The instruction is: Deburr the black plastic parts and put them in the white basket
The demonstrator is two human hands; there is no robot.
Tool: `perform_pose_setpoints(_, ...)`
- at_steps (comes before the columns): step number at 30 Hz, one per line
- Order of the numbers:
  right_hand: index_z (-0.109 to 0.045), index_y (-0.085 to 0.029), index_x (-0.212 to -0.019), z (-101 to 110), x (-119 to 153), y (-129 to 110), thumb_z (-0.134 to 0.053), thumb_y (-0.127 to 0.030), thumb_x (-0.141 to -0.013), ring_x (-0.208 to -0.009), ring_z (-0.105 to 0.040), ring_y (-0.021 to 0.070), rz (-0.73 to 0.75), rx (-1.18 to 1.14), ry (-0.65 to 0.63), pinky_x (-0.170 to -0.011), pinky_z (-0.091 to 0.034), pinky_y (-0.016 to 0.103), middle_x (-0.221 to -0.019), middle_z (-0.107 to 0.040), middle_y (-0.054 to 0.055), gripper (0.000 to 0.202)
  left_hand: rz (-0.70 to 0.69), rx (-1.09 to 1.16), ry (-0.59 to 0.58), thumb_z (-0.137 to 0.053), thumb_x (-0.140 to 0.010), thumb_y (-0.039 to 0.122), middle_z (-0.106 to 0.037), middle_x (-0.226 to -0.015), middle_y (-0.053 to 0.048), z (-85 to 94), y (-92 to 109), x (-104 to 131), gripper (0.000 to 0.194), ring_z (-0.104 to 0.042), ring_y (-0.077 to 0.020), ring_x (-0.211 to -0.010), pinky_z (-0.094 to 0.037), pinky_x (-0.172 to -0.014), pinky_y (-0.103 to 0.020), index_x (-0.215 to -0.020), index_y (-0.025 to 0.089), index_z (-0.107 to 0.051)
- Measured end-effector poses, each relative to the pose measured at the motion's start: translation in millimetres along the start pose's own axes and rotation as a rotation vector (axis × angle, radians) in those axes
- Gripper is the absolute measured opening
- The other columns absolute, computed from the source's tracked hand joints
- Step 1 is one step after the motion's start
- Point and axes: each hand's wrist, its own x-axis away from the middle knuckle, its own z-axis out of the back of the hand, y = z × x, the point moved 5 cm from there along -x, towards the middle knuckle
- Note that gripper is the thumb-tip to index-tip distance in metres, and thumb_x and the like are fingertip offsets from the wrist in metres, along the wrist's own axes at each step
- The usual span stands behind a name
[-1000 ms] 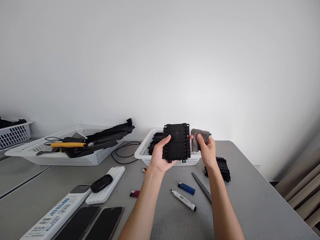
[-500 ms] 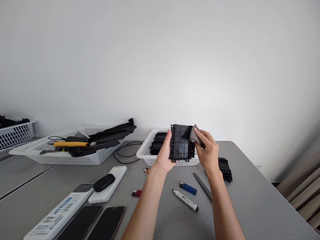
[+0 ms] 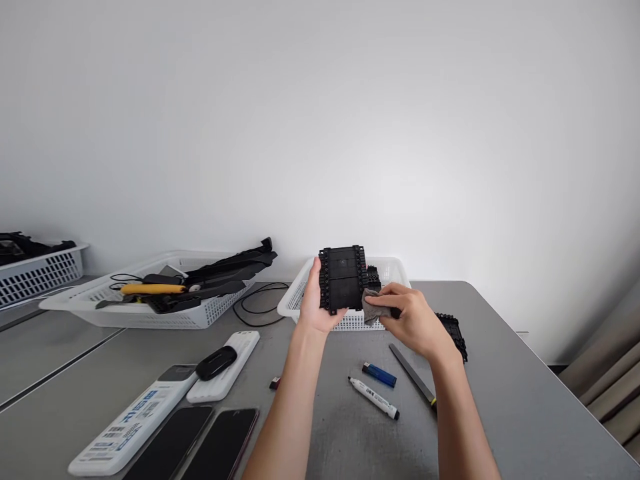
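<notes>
My left hand (image 3: 316,303) grips a square black plastic part (image 3: 343,279) by its left side, thumb along the edge and fingers behind it. The part has toothed edges and is held up in front of a white basket (image 3: 400,270). In my right hand (image 3: 410,317) is a bunched grey cloth (image 3: 373,308), pinched between the fingers and touching the part's lower right edge. More black plastic parts (image 3: 373,277) show inside the basket. Another black toothed part (image 3: 453,333) lies on the table beyond my right wrist.
A blue lighter (image 3: 379,375), a white marker (image 3: 373,398) and a metal file (image 3: 411,375) lie on the grey table. Left of them are two phones (image 3: 220,443), a black mouse (image 3: 217,363) and a long white box (image 3: 135,423). A larger white basket (image 3: 185,319) holds tools.
The black part has shifted left and now shows a smoother face. My right hand and the cloth have moved down and left, from its upper right edge to its lower right edge.
</notes>
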Motion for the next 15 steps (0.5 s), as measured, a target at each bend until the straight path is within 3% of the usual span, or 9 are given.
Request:
perform_pose_setpoints(4, -0.072, -0.025, -0.12, 17, -1, 7, -0.05, -0.004, -0.081, -0.084, -0.06, 0.0175, 0.012, -0.013, 0.402, -0.06, -0.047, 0.027, -0.109, -0.063, 0.008, 0.049, 0.056, -0.051, 0.049, -0.058, -0.086, 0.058, -0.076, -0.102, -0.012, 6.0, -9, -2, 0.057, -0.073, -0.0257, -0.093, -0.059, -0.083, -0.033, -0.123, 0.016, -0.067)
perform_pose_setpoints(6, -0.07, -0.025, -0.123, 18, -2, 14, -0.049, -0.005, -0.083, -0.088, -0.06, 0.0186, -0.008, 0.029, 0.501, -0.063, -0.049, 0.028, -0.112, -0.061, 0.008, 0.049, 0.112, -0.067, 0.034, -0.062, -0.084, 0.057, -0.076, -0.102, -0.011, 4.8, -17, -3, 0.056, -0.072, -0.0256, -0.095, -0.058, -0.085, -0.033, -0.124, 0.017, -0.066)
perform_pose_setpoints(10, -0.066, -0.027, -0.128, 6, -7, 21, -0.04, -0.005, -0.087, -0.091, -0.06, 0.0201, -0.037, 0.102, 0.404, -0.069, -0.051, 0.032, -0.118, -0.059, 0.01, 0.054, 0.183, -0.054, -0.045, -0.06, -0.085, 0.056, -0.076, -0.101, -0.013, -3.5, -27, -3, 0.056, -0.072, -0.0262, -0.096, -0.058, -0.086, -0.033, -0.121, 0.014, -0.067)
perform_pose_setpoints(15, -0.066, -0.026, -0.129, -4, -5, 11, -0.042, -0.004, -0.086, -0.07, -0.057, 0.0149, -0.068, 0.081, 0.038, -0.06, -0.048, 0.029, -0.109, -0.062, 0.007, 0.054, 0.044, 0.035, 0.033, -0.051, -0.09, 0.057, -0.077, -0.089, -0.011, -4.7, -13, -4, 0.053, -0.073, -0.0227, -0.08, -0.06, -0.078, -0.032, -0.109, 0.013, -0.072)
